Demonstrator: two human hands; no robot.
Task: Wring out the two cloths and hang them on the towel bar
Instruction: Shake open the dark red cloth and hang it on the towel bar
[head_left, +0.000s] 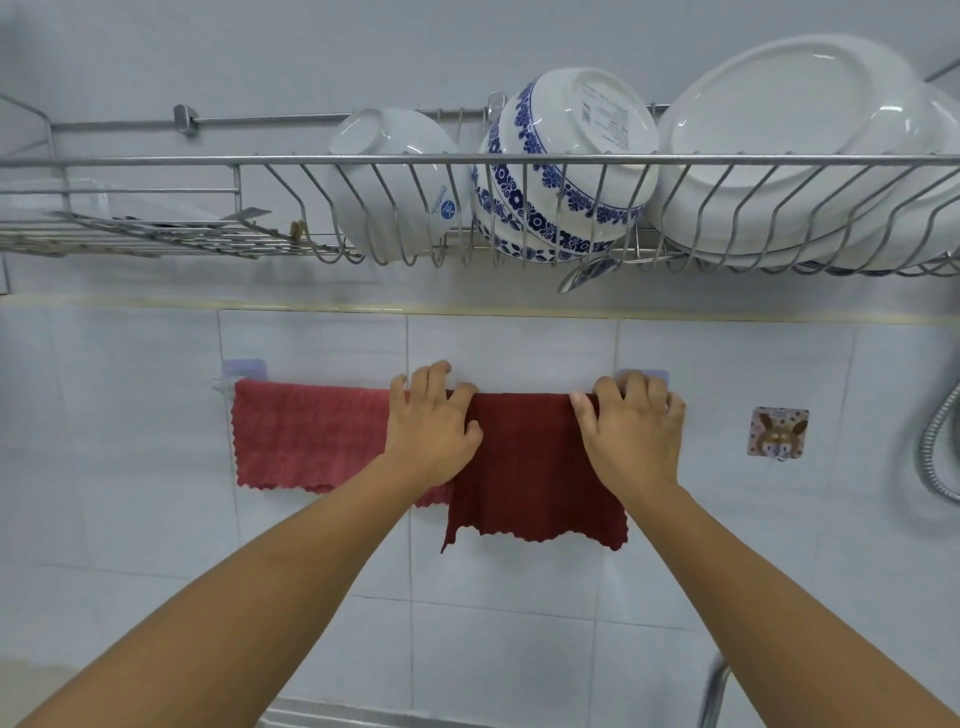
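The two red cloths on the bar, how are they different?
The left cloth is a lighter, pinkish red; the right cloth is a darker, deeper red. The left cloth hangs shorter, while the right cloth reaches lower down the wall. Nobody grips the left cloth, though the left hand partly covers it; both that hand and the right hand press the right cloth's top edge. Both drape over the towel bar and have wavy edges.

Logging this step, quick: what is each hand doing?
Left hand: open, fingers spread on the dark red cloth at the bar.
Right hand: open, pressing its other top corner.
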